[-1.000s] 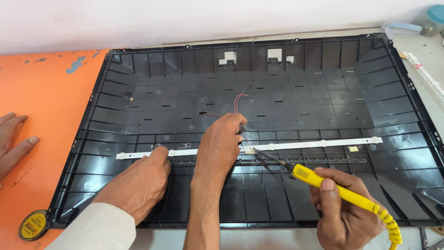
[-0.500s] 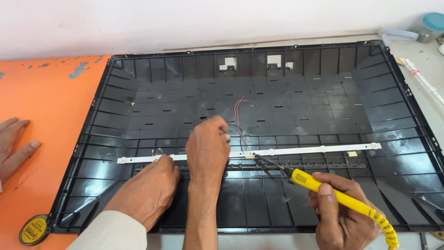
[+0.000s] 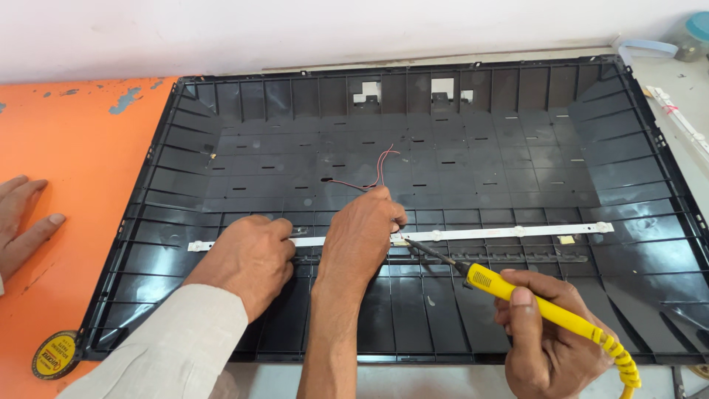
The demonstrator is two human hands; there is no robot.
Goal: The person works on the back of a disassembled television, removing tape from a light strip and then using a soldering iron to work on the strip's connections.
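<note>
The person's right hand [image 3: 543,336] is gripping a yellow soldering iron [image 3: 517,292] low at the near right. The fingers are clenched round the handle and the thumb is lying along its top. The dark tip is pointing up and to the left, and it is touching, or all but touching, a long white strip [image 3: 502,233] just by the fingertips of the left hand [image 3: 362,233].

That left hand is reaching in on a bare forearm from the near edge. It is pressing down on the strip near its middle with the fingers bent over. Thin red wires [image 3: 380,166] are running from the back of the hand up across the tray, but I cannot tell whether the fingers are pinching them or only holding the strip flat.

The strip is lying crosswise in the near half of a big black ribbed tray [image 3: 517,148], which is sitting partly on an orange table [image 3: 81,148].

Just to the left, another person's hand [image 3: 247,258], in a pale sleeve, is resting knuckles-up on the same strip. It is covering part of it, close beside the left hand. One more hand [image 3: 22,222] is lying loose and flat on the orange table at the far left, well apart from the work. A round yellow disc [image 3: 55,355] is sitting at the tray's near left corner.
</note>
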